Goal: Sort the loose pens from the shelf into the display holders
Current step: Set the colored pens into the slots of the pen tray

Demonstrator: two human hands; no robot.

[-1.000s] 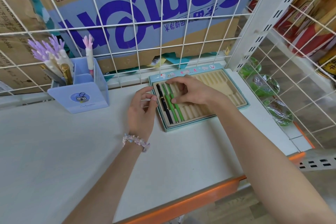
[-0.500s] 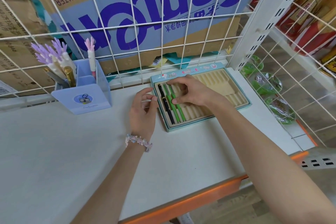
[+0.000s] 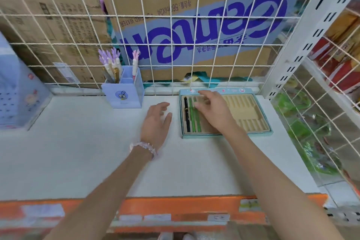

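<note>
At frame centre, the right hand hovers with loosely spread fingers over the slotted pen tray, holding nothing; the left hand rests flat and relaxed on the white shelf. The tray's left slots hold 2 black pens and 2 green pens. Seating appears finished; next likely means fetching another pen. The lilac pen cup, upper left, holds roughly 5.

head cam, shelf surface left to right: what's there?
Pale blue box at the left edge → light blue plastic pen holder with purple-topped pens → left hand, flat on the shelf → black pen → two green pens → right hand over the teal-rimmed beige slotted tray.
</note>
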